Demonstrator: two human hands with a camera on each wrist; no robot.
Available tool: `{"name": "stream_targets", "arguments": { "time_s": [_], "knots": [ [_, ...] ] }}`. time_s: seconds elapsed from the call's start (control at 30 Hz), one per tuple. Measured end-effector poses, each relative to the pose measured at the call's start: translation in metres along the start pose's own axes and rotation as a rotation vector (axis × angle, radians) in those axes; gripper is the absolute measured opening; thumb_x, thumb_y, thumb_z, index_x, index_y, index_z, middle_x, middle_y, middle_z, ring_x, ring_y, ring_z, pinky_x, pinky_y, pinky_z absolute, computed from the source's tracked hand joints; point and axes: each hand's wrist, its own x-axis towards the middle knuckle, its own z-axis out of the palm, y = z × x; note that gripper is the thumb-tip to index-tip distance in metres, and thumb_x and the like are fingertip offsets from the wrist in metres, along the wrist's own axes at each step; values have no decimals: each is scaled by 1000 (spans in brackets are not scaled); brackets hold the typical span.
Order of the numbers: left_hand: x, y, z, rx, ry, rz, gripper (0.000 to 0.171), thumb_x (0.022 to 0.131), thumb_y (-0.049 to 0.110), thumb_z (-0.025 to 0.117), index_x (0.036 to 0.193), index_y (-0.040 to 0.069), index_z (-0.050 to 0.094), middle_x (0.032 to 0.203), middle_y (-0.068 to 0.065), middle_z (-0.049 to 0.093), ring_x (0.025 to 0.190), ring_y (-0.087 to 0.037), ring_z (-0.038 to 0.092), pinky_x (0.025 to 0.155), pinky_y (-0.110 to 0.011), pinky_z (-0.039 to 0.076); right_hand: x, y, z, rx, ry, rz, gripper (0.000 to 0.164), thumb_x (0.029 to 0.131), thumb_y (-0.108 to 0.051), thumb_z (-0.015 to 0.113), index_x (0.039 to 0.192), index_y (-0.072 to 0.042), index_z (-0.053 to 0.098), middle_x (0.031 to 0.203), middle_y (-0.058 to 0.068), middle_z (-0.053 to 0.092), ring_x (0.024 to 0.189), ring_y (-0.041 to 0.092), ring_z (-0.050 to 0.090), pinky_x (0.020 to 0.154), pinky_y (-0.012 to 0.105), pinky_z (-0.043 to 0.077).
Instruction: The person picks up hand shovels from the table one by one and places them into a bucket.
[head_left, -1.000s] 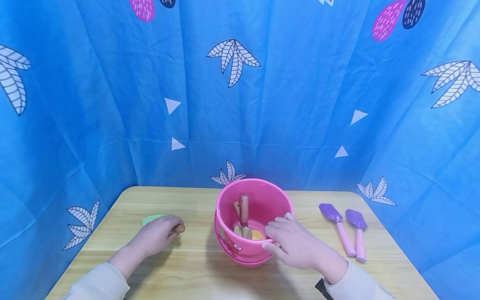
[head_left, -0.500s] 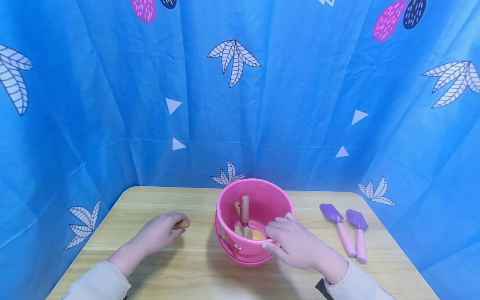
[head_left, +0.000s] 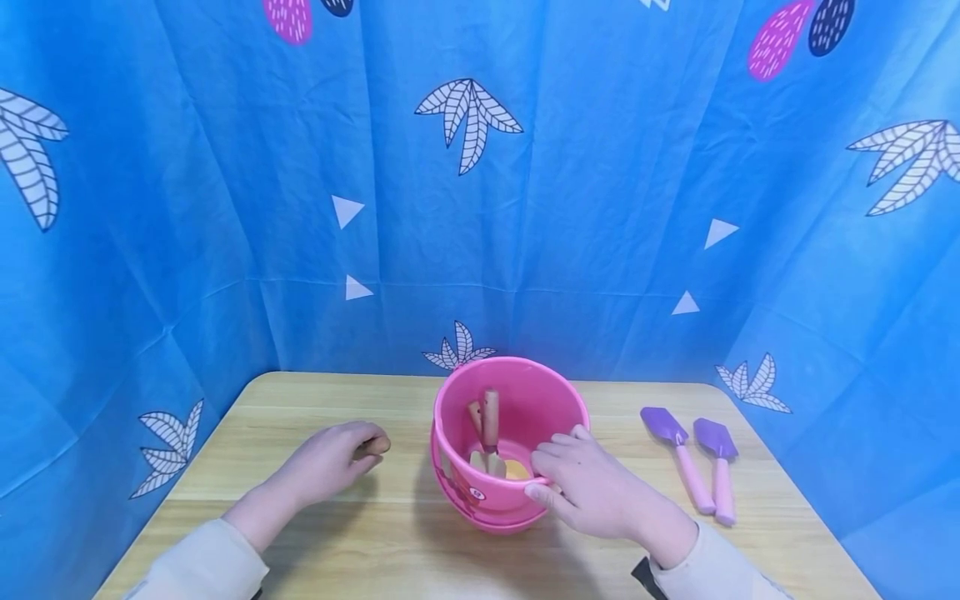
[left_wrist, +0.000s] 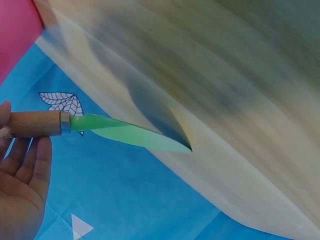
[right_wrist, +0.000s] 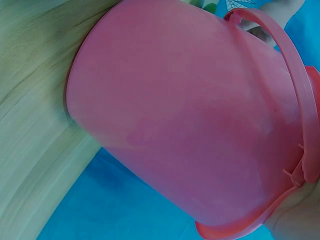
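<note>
My left hand (head_left: 330, 462) holds a small garden trowel by its wooden handle, left of the bucket. In the left wrist view the trowel's green blade (left_wrist: 130, 134) points away from the fingers above the table; the head view shows just the handle's end (head_left: 378, 446). A pink bucket (head_left: 495, 504) stands in the middle of the table. With fingers inside and thumb outside, my right hand (head_left: 588, 487) grips its near right rim. Tools with wooden handles (head_left: 491, 417) lean inside it, above something yellow (head_left: 516, 469). The bucket's side fills most of the right wrist view.
Two trowels lie side by side on the right of the table, with purple blades (head_left: 663, 423) and pink handles (head_left: 723, 493). A blue patterned cloth (head_left: 600, 208) hangs behind and around the wooden table (head_left: 300, 400). The bucket's handle (right_wrist: 295, 75) hangs down its side.
My left hand has moved a little to the right with the trowel, toward the bucket; the green blade has gone out of sight in the head view. The right hand stays on the rim.
</note>
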Motion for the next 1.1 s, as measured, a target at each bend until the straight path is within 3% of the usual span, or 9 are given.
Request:
{"name": "stream_targets", "arguments": {
  "time_s": [0.37, 0.67, 1.1],
  "knots": [
    [1, 8, -5, -72, 25, -17, 12, 91, 18, 74, 99, 24, 68, 92, 17, 64, 86, -3, 60, 77, -31, 55, 0, -1, -1, -16, 4, -8, 28, 104, -47, 46, 82, -30, 48, 76, -20, 39, 79, 4, 40, 81, 30, 31],
    [1, 13, -4, -96, 65, 12, 15, 91, 19, 75, 95, 29, 65, 95, 19, 65, 91, -4, 63, 80, -31, 56, 0, -1, -1, -3, -8, 9, 28, 104, -48, 45, 84, -30, 49, 77, -19, 41, 80, 4, 41, 83, 32, 33],
    [2, 22, -10, -204, 56, -15, 13, 92, 18, 73, 95, 25, 62, 97, 13, 66, 96, -9, 66, 81, -30, 57, 0, -2, -1, -10, 6, -8, 27, 104, -46, 47, 83, -29, 48, 75, -18, 41, 79, 4, 40, 82, 31, 32]
  ]
}}
